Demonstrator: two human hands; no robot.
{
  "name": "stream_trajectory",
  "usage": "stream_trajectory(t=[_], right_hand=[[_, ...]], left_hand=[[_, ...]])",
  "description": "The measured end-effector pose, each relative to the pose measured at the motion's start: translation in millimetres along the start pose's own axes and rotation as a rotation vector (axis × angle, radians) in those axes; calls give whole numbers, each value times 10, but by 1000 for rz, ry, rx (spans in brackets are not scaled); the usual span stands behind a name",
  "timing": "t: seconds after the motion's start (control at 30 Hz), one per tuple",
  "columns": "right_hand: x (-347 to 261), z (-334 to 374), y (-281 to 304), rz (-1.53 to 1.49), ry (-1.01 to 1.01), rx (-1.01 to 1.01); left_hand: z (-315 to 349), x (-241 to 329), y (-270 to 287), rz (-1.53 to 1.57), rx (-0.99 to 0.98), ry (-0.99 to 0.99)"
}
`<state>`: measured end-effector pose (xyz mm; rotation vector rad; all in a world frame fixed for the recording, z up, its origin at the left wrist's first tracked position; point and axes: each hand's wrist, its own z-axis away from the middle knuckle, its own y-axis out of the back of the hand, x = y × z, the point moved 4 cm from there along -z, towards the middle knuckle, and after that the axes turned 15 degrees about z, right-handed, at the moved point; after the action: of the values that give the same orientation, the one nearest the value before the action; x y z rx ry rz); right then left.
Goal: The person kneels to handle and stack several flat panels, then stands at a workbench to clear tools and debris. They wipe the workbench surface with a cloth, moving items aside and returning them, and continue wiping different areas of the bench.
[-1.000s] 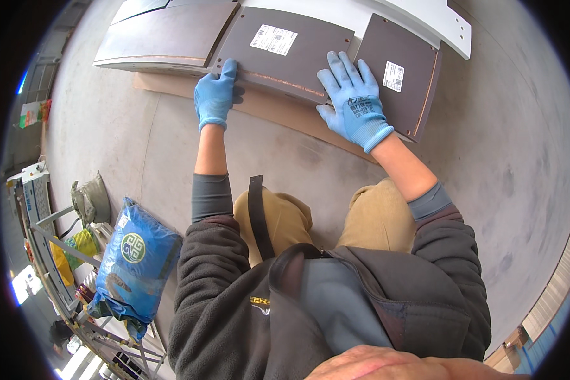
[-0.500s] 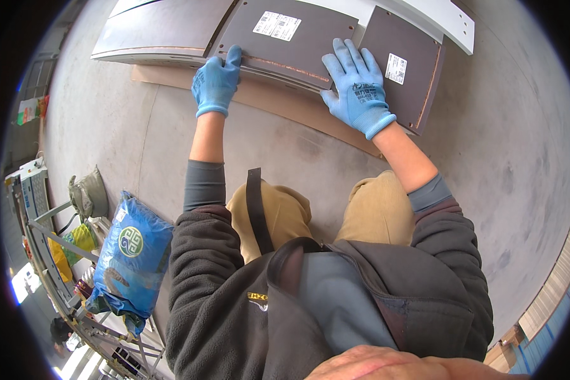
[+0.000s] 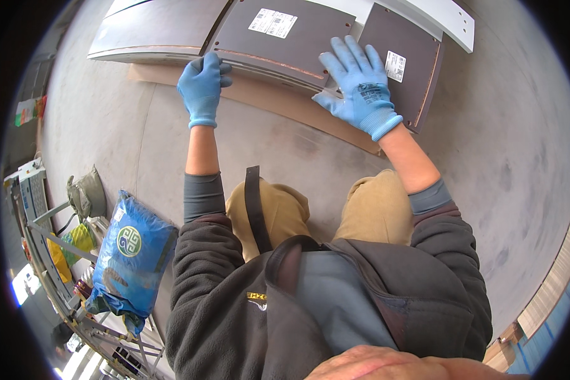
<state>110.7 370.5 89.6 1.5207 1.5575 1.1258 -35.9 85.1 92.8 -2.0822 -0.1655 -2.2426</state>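
My left hand (image 3: pixel 202 90), in a blue coated glove, is closed with curled fingers at the near edge of a dark brown panel (image 3: pixel 326 28), by its left corner. Whether anything is in those fingers is hidden. My right hand (image 3: pixel 360 85), gloved alike, lies with fingers spread across the right end of that panel, near the gap to a second dark brown panel (image 3: pixel 411 60). Both panels bear white labels, corner holes and a copper-coloured strip along one edge. A wide panel (image 3: pixel 164 28) with a similar strip lies to the left.
White boards (image 3: pixel 446 22) lie beyond the panels. Flat brown cardboard (image 3: pixel 285 111) is under the stack's near side. At left, a stuffed blue bag (image 3: pixel 133 247) stands by a metal-framed rack (image 3: pixel 60 278). Stacked boards (image 3: pixel 551 285) are at the far right, on the grey floor (image 3: pixel 500 171).
My left hand has drawn slightly left and nearer, its fingers now curled where one pointed over the panel. My right hand stays spread, with a slight shift. The panels sit slightly differently in view.
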Motion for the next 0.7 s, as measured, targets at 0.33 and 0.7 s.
stream_trajectory(t=[0.33, 0.7], right_hand=[[10, -38, 45, 22, -12, -70], [387, 211, -70, 160, -137, -188]], left_hand=[[236, 97, -101, -682, -183, -1057], [396, -134, -776, -898, -557, -989]])
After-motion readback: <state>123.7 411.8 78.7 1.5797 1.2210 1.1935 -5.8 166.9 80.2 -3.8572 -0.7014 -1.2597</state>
